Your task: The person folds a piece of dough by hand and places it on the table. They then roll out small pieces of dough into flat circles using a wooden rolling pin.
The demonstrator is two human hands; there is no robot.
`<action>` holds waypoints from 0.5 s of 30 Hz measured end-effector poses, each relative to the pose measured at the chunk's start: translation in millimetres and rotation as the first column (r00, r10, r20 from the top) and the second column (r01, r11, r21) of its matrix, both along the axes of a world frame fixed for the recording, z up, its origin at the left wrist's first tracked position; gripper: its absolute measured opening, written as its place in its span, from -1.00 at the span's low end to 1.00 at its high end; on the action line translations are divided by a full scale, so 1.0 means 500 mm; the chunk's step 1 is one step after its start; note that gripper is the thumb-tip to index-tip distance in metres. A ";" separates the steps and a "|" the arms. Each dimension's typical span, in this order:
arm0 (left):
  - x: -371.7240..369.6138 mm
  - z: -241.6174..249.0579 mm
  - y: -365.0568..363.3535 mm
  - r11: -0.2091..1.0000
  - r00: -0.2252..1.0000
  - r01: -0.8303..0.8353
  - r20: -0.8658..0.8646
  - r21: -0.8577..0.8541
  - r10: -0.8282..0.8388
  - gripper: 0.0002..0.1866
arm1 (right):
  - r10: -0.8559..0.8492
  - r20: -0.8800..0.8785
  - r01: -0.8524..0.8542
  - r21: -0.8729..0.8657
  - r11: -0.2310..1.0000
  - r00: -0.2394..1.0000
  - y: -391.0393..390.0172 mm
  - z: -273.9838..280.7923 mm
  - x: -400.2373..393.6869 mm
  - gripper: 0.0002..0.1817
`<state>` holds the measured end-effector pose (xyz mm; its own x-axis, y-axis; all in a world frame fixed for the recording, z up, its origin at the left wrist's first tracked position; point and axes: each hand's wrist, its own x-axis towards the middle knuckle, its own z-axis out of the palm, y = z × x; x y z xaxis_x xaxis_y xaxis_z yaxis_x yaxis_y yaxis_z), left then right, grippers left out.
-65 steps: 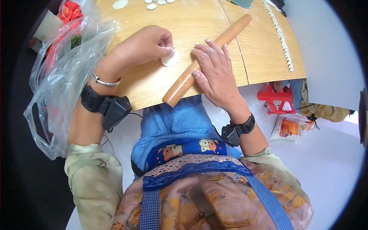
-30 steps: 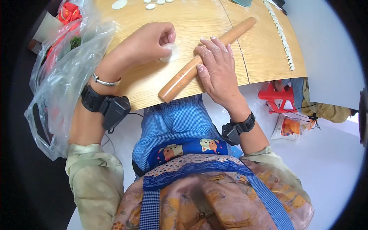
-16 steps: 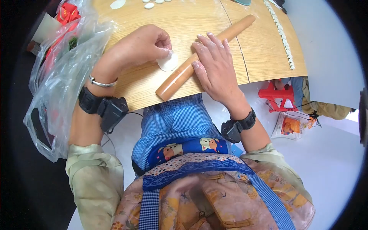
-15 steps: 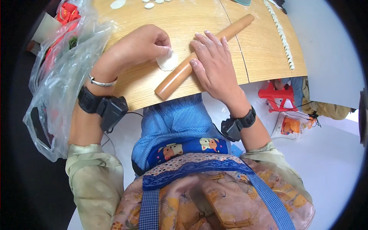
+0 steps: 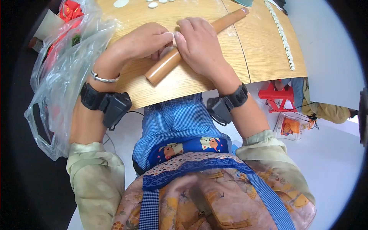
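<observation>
A wooden rolling pin (image 5: 163, 67) lies slantwise on the table, with my right hand (image 5: 201, 46) over its middle, fingers bent across it. Just left of it, my left hand (image 5: 143, 41) is closed, thumb and fingers pinched at the edge of a thin round dough wrapper (image 5: 167, 50). Most of that wrapper is hidden behind the pin and my fingers. The two hands nearly touch at the thumbs. Flour dusts my right hand's fingers.
Several small dough discs (image 5: 153, 5) and a flat wrapper (image 5: 121, 3) lie at the table's far side. A row of white dough pieces (image 5: 281, 34) runs along the right. Plastic bags (image 5: 73, 84) hang at the left edge. A red stool (image 5: 276, 96) stands below right.
The rolling pin has moved left and away from me with my right hand, now partly over the wrapper. My left hand keeps its pinch near the wrapper's edge.
</observation>
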<state>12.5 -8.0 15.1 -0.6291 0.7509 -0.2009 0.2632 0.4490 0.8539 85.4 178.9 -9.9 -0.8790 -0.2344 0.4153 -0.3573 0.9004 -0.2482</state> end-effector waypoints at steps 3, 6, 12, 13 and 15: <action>0.009 0.003 0.003 1.000 0.997 0.013 -0.074 -0.010 -0.014 -0.66 | -0.002 -0.095 0.003 0.011 1.000 0.995 0.028 -0.011 0.057 -0.57; 0.016 -0.025 0.009 0.994 0.951 0.090 -0.301 0.063 -0.067 -0.80 | -0.052 -0.021 0.053 0.067 0.996 0.998 0.052 -0.016 0.118 -0.49; 0.002 -0.037 0.010 0.976 0.995 0.059 -0.089 0.209 -0.041 -0.83 | -0.092 0.029 0.089 0.085 0.992 0.995 0.060 -0.015 0.147 -0.45; -0.001 -0.043 0.008 0.976 0.995 0.059 -0.089 0.208 -0.041 -0.83 | -0.092 0.027 0.089 0.086 0.992 0.995 0.061 -0.017 0.148 -0.45; 0.011 -0.029 0.006 0.990 0.987 0.080 -0.145 0.117 -0.063 -0.77 | -0.091 0.027 0.089 0.086 0.992 0.995 0.062 -0.018 0.148 -0.45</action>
<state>18.0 -5.2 0.5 -0.5883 0.8085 -0.0187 0.4122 0.3197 0.8532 159.5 209.7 -19.1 -0.9102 -0.1868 0.3695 -0.2671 0.9469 -0.1792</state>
